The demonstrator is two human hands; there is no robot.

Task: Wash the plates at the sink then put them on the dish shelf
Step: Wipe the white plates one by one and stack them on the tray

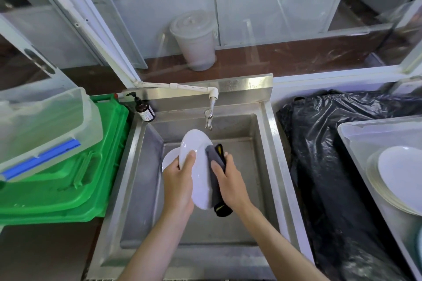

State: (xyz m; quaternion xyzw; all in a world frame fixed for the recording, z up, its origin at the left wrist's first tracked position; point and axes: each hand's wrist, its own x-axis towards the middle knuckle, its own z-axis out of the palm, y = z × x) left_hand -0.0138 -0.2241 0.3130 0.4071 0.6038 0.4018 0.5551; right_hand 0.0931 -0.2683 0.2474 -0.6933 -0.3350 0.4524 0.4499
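Over the steel sink (271, 143) my left hand (177, 180) grips a white plate (196, 143) by its left rim, holding it tilted on edge. My right hand (230, 180) holds a dark grey cloth (217, 166) with a black and yellow edge against the plate's face. A second white plate (170, 157) lies in the basin behind my left hand, mostly hidden. The tap (209, 118) hangs just above the held plate; I see no water running. A stack of white plates (399, 180) sits in a clear tub (356, 134) at the right.
A brown soap pump bottle (143, 108) stands on the sink's back left corner. Left of the sink are a green crate (91, 178) and a clear lidded box (45, 130). A black plastic bag (319, 155) lies right of the sink. A white bucket (196, 39) stands behind the glass.
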